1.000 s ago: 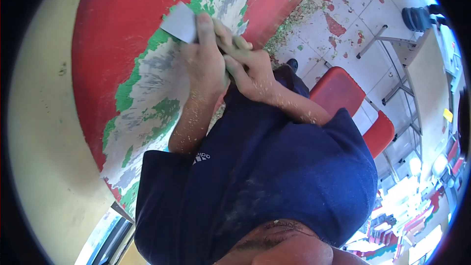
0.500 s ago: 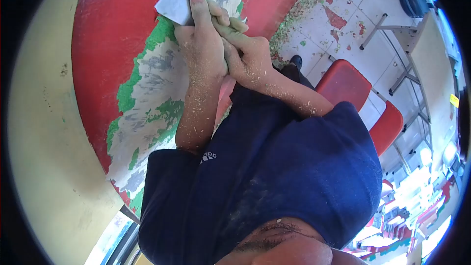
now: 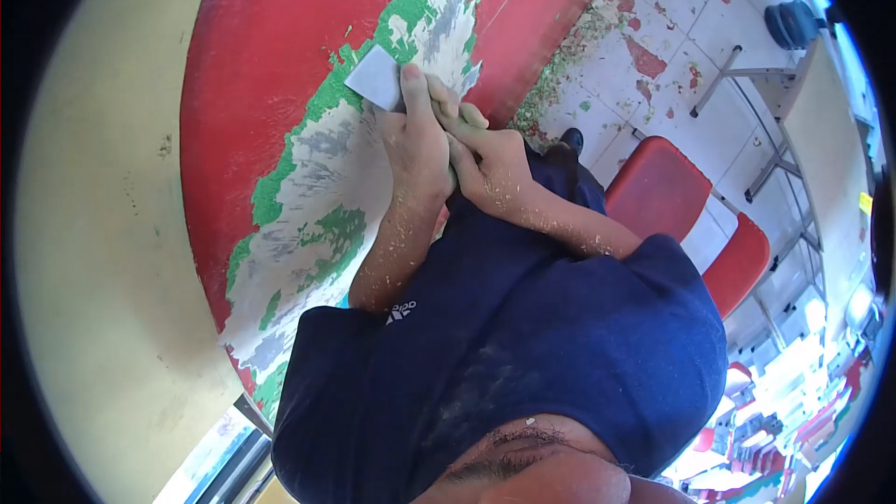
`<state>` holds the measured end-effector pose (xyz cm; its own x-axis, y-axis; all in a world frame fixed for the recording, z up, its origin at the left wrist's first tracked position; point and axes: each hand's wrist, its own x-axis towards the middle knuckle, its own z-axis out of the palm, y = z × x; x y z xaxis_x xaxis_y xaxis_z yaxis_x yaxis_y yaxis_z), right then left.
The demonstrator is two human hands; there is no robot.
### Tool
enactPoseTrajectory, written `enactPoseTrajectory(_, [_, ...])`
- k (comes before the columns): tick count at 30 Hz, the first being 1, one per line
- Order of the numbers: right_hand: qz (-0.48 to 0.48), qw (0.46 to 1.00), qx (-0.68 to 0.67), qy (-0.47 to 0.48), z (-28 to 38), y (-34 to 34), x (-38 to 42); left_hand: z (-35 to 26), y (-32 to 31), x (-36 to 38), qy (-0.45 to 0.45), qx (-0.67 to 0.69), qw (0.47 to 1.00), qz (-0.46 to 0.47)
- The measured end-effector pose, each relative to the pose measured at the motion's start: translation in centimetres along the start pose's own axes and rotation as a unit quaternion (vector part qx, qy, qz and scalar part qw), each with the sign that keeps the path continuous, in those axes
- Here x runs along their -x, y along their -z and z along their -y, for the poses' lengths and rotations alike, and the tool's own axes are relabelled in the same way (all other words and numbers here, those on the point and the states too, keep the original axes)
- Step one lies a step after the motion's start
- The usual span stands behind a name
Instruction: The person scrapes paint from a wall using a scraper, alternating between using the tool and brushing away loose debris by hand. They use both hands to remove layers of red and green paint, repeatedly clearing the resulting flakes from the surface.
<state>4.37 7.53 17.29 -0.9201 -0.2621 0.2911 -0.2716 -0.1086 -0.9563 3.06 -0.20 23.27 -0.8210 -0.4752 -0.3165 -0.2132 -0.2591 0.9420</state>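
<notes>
A scraper (image 3: 375,77) with a flat, pale square blade lies against a red wall panel (image 3: 271,65), at the edge of a strip of green paint. My left hand (image 3: 415,145) is closed around it, one digit stretched along the blade's base. Pressed against the left hand, my right hand (image 3: 493,168) has its fingers curled in at the same grip. The handle is hidden by both hands. Pale flakes cover both forearms. Around the blade, peeled paint bares a whitish-grey patch (image 3: 313,168) with green remnants.
A cream wall (image 3: 103,196) borders the panel on the left. Paint chips (image 3: 644,61) and crumbs litter the tiled floor (image 3: 597,84). Red chairs (image 3: 658,189) and a pale table (image 3: 821,121) stand to the right. A dark round object (image 3: 790,26) is at the upper right.
Both hands and the scraper have come back toward my body along the green edge, grip unchanged. The whole view has shifted, so the panel appears farther right.
</notes>
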Motion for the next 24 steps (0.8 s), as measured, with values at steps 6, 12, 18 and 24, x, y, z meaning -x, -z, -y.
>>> enactPoseTrajectory(6, [0.035, 0.999, 0.0, 0.01, 1.6, 0.1, -2.0, -3.9, -1.1, 0.5, -0.067, -0.073, 0.995, 0.012])
enactPoseTrajectory(12, [0.044, 0.999, -0.004, -0.013, 0.0, 0.2, -1.2, -1.7, -0.7, -0.2, -0.031, -0.026, 0.999, 0.008])
enactPoseTrajectory(18, [0.039, 0.998, -0.037, -0.015, -0.4, 0.5, 0.9, -0.4, 0.3, 0.0, -0.024, -0.014, 1.0, -0.007])
enactPoseTrajectory(24, [0.085, 0.995, -0.035, -0.04, 0.1, 0.3, -1.2, -2.1, -1.0, -0.2, -0.046, -0.003, 0.998, -0.04])
